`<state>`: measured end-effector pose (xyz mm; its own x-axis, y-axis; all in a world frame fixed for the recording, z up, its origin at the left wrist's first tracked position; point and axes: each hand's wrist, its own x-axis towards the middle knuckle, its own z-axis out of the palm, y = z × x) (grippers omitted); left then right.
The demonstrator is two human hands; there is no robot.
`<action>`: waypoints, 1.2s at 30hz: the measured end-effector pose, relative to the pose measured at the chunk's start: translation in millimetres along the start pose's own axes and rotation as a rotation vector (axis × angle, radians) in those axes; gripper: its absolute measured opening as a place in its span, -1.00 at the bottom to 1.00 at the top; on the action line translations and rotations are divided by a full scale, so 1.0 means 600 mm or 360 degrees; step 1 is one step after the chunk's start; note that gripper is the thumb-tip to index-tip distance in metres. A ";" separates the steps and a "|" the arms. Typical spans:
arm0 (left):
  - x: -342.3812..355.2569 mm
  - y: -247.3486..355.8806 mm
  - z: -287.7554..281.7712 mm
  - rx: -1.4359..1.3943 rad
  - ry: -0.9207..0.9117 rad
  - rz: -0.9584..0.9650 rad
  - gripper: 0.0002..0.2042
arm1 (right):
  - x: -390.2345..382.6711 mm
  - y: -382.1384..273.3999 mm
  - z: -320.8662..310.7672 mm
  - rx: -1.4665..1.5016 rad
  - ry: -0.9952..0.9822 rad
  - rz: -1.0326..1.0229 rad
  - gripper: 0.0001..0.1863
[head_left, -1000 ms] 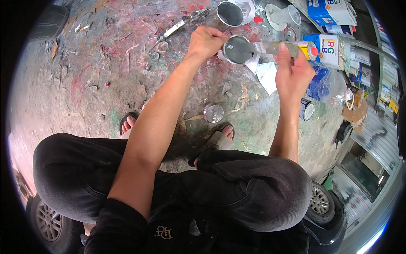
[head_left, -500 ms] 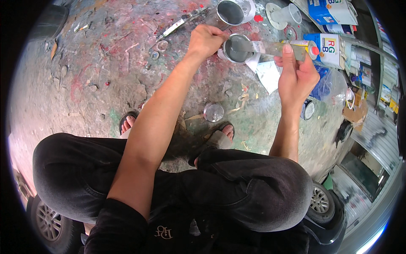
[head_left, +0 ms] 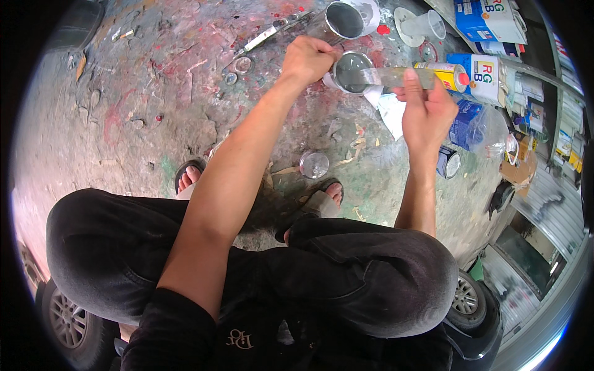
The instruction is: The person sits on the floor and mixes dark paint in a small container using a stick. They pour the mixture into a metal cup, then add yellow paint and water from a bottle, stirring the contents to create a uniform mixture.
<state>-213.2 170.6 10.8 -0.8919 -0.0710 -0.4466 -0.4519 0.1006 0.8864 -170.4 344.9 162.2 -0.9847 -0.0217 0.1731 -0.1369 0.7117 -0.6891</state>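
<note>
My left hand point(head_left: 309, 60) is closed at the near-left rim of a cup point(head_left: 330, 82) on the floor, its fingertips pinching the edge. Grey paint point(head_left: 352, 67) fills part of that cup. In my right hand point(head_left: 428, 114) is a flat, paint-smeared mixing stick point(head_left: 396, 76), gripped between thumb and fingers. It slants leftward, and its far end reaches into the cup over the grey paint. Just beyond stands a larger cup point(head_left: 344, 21) with dark grey contents. A white sheet of paper point(head_left: 391, 115) lies beside the nearer cup.
A yellow can with a red cap point(head_left: 447, 76), blue-and-white cans point(head_left: 479, 75) and a clear plastic bottle point(head_left: 486, 130) stand to the right. A small clear lid point(head_left: 314, 165) lies near my feet. Behind left is a brush-like tool point(head_left: 263, 38) on the paint-stained floor.
My right hand has shifted slightly left and down with the mixing stick, which reaches across the cup at a changed angle. My left hand stays at the cup's rim.
</note>
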 end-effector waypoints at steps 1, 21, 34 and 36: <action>0.001 0.000 -0.001 -0.0003 -0.0015 -0.0025 -0.77 | 0.003 -0.003 -0.004 0.0019 0.0043 -0.0013 -0.75; 0.000 -0.003 -0.005 0.0041 0.0026 -0.0013 -0.78 | -0.002 0.021 0.009 -0.0037 0.0081 -0.0081 -0.71; -0.015 0.019 -0.006 0.0068 0.0022 -0.0020 -0.81 | -0.005 0.033 0.017 -0.0010 -0.0016 0.0043 -0.74; -0.007 0.012 -0.002 0.0019 0.0018 -0.0019 -0.81 | -0.003 0.031 0.015 -0.0002 0.0012 0.0010 -0.72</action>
<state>-212.6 170.6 19.1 -0.8863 -0.0836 -0.4555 -0.4626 0.1116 0.8795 -172.0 351.8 142.9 -0.9846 -0.0120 0.1743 -0.1306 0.7128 -0.6891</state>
